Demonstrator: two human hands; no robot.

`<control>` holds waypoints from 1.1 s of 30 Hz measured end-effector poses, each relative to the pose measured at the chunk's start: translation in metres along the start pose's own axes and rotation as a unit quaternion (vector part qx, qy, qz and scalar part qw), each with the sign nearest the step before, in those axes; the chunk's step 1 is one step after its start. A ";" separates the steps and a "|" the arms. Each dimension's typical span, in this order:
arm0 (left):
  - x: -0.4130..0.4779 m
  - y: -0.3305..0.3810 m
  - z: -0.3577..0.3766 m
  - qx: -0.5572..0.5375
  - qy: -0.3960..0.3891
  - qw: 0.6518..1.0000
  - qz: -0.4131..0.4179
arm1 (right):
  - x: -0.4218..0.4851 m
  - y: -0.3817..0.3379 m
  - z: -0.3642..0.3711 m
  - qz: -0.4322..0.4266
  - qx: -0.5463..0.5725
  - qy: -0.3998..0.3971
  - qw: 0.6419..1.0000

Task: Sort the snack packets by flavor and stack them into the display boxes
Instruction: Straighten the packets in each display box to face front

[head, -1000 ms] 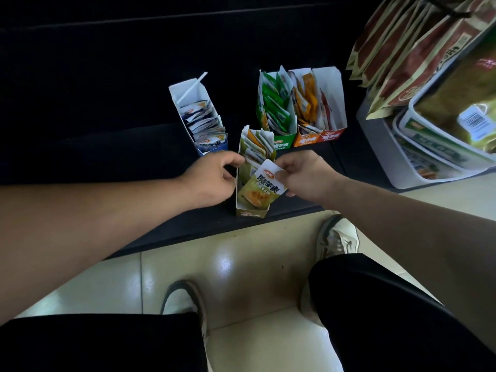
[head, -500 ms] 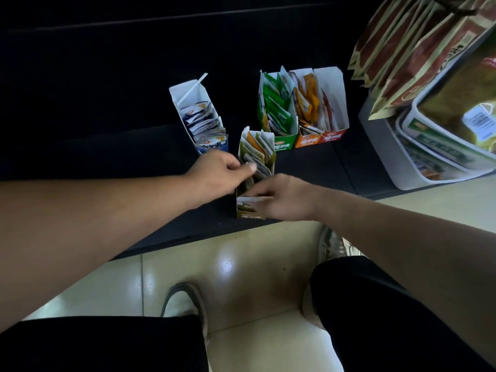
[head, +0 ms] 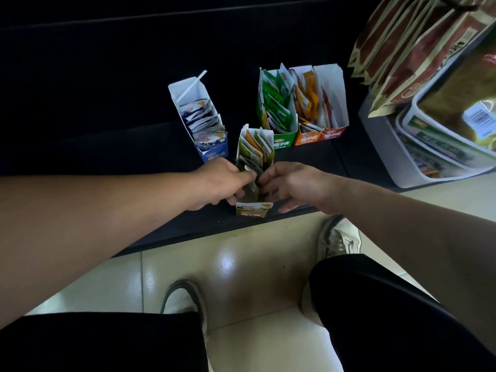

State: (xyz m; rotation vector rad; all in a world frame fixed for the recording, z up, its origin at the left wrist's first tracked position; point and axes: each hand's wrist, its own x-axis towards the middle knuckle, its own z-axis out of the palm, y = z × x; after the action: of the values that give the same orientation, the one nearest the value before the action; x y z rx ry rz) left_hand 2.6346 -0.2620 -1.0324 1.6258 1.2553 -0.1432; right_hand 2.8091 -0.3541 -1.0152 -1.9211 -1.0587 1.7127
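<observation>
Foil-and-paper packets (head: 255,150) stood on edge in the olive box (head: 253,209), which sat at the near lip of the dark ledge (head: 107,157). By their look they were light, thin and slick, and floppy enough to buckle if pushed from one corner. The best hold was probably a pinch across the top seam. The cardboard box itself looked light and easy to tip, so it wanted steadying by its side walls.

The left hand (head: 220,183) was curled round the box's left wall, its thumb reaching over onto the packets inside. The right hand (head: 292,183) came in from the box's right. Its thumb and forefinger were pinched on the packet tops, and its other fingers hung loose beside the right wall.

Behind the olive box to the left stood a blue box (head: 212,154). Behind it to the right stood a green box (head: 281,142), an orange box (head: 306,138) and a red box (head: 332,134). Farther right was a grey bin (head: 383,146) of large bags.

A second earlier the right hand had held a yellow packet above the box's front. Half a second earlier that hand lay over the front of the box. Now that packet was down among the others, and the hand had shifted to the box's right side.
</observation>
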 end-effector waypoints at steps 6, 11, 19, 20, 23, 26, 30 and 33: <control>-0.007 0.003 -0.010 -0.070 -0.007 0.997 -0.023 | -0.003 -0.005 -0.004 0.003 -0.017 -0.003 1.000; -0.012 -0.007 -0.024 -0.044 -0.018 0.999 0.010 | -0.004 -0.003 -0.004 -0.032 -0.074 0.039 0.996; -0.019 -0.018 -0.034 -0.257 -0.025 0.966 -0.010 | 0.000 -0.004 0.010 -0.028 -0.157 0.031 0.987; -0.019 -0.019 -0.036 -0.287 -0.021 0.958 -0.021 | 0.001 -0.003 0.011 -0.022 -0.148 0.033 0.988; -0.018 -0.025 -0.043 -0.326 -0.002 0.945 -0.035 | 0.003 -0.001 0.009 -0.014 -0.094 0.066 0.993; -0.016 -0.026 -0.049 -0.307 0.022 0.951 -0.043 | 0.004 0.001 0.003 -0.008 -0.046 0.067 0.997; -0.017 -0.023 -0.047 -0.317 0.020 0.947 -0.041 | 0.006 0.004 0.006 -0.006 0.001 0.047 0.999; -0.016 -0.027 -0.042 -0.311 0.000 0.950 -0.028 | 0.008 0.003 0.006 -0.003 0.040 0.054 0.998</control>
State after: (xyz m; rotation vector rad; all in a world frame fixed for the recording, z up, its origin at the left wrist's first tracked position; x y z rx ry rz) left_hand 2.5874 -0.2427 -1.0206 1.0420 1.1900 0.2033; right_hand 2.8040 -0.3516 -1.0238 -1.9343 -0.9415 1.6022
